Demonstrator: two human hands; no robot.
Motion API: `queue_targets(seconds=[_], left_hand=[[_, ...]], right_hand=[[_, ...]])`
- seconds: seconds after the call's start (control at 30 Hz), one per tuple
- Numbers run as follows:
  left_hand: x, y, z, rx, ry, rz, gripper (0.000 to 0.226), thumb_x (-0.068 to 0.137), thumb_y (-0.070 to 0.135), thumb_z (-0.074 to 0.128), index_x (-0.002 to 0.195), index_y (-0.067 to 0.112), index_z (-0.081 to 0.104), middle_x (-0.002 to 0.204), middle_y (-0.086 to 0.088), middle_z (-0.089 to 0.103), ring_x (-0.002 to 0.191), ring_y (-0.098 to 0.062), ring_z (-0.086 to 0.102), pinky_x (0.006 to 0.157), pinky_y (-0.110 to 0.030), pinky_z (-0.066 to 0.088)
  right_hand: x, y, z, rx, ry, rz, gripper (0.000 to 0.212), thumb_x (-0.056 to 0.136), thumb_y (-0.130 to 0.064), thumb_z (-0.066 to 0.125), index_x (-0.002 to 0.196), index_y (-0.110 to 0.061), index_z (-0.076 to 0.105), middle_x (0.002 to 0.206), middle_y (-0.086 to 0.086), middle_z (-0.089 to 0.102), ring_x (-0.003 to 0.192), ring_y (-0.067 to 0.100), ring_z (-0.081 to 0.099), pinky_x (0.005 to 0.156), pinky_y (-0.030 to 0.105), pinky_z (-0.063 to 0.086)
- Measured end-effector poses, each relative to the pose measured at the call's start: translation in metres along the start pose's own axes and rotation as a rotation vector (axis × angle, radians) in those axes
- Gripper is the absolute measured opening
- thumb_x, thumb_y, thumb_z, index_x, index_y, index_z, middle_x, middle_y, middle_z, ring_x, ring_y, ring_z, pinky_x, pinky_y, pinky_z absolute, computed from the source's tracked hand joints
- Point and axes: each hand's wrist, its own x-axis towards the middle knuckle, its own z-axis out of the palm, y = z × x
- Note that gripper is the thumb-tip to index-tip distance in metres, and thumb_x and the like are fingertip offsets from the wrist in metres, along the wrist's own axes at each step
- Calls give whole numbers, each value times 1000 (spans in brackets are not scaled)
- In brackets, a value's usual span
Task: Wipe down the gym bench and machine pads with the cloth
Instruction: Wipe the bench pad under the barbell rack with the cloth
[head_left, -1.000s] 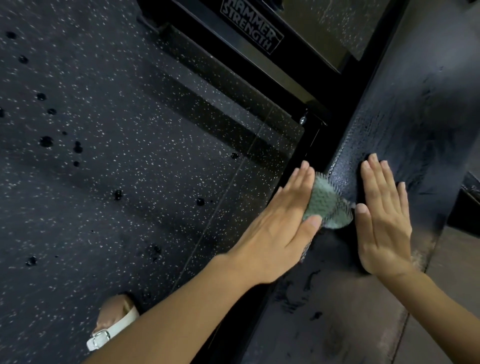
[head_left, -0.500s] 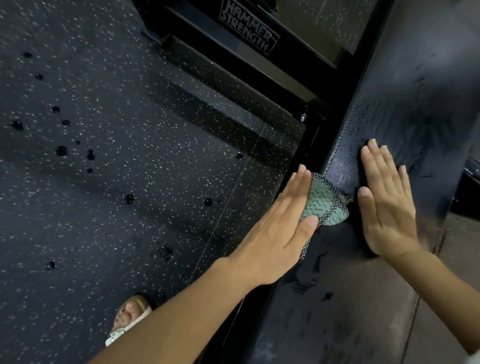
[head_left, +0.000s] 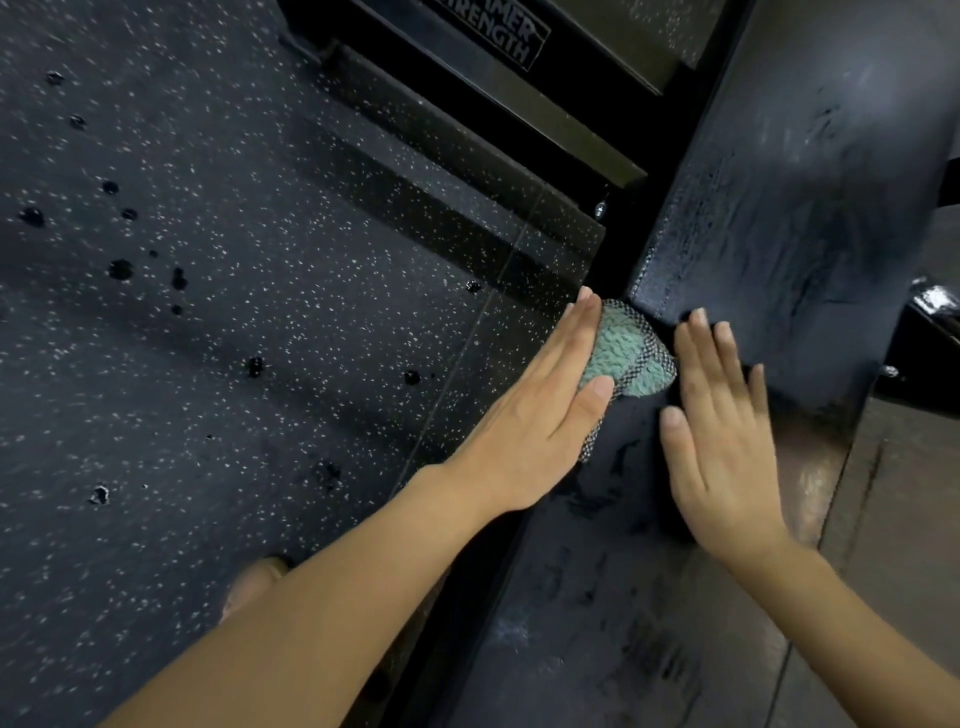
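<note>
In the head view, the step in hand looks like wiping the long left edge of the bench pad (head_left: 805, 208). The left hand (head_left: 540, 415) is flat and released, its fingers straight and its thumb laid across the cloth (head_left: 628, 358). It presses the cloth sideways against that edge rather than clutching it. The right hand (head_left: 722, 441) is also released and lies palm down on top of the pad, just beside the cloth and holding nothing.

To do this well, the left palm should probably keep steady sideways pressure while it slides along the edge. The right hand would brace the pad from above, so the bunched cloth does not roll out from under the fingers. Spreading the cloth flatter would likely cover more of the side face with each pass. The wet streaks on the pad's top suggest that surface also needs passes.

The green cloth with its checked mesh border sits between the two hands. It is mostly under the left fingers, at the pad's left edge, just below a glossier section's corner. Beyond that edge are the speckled floor (head_left: 208, 312) and a labelled machine frame (head_left: 498, 36).
</note>
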Motion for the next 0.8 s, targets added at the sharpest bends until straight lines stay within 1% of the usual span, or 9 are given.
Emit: queue_targets(seconds=[0.1,0.2,0.3,0.47,0.6,0.8], left_hand=[[0,-1,1,-9,6,3,59,108,29,28,156,19,-6,165,8,-9,149,4,-9,122,-19,-2],[-2,0,1,-13,16,3,59,108,29,27,156,18,-5,166,8,-9,149,4,-8,121,-17,-2],[-10,0,2,-7,8,7,59,108,28,28,156,19,-6,165,9,-10,149,4,-9,121,-17,-2],[-40,-2,6,19,-20,9,62,108,26,30,157,18,-8,164,12,-15,149,3,-12,122,-20,-1],[-60,-2,8,43,-46,-13,63,108,29,28,155,23,-13,162,17,-20,148,4,-14,123,-23,-1],[-93,-2,13,31,-48,-27,62,105,35,25,152,29,-16,161,23,-20,147,5,-14,122,-19,-2]], right_hand=[[-39,-17,6,30,-31,-7,57,104,-34,21,158,-20,10,166,-6,6,153,18,5,123,40,-1],[-58,-26,12,31,-29,21,55,106,-39,15,159,-24,9,166,-8,7,153,17,7,123,41,0],[-56,-26,14,28,-23,36,55,106,-39,14,159,-24,10,166,-8,7,153,17,7,123,42,1],[-56,-25,15,23,-7,20,55,106,-38,13,159,-23,8,166,-8,7,153,17,9,123,43,3],[-55,-26,14,24,-7,21,55,106,-39,13,158,-23,8,166,-10,8,153,16,9,123,42,2],[-55,-25,16,14,14,19,55,105,-36,16,158,-22,11,165,-13,7,153,14,9,123,40,1]])
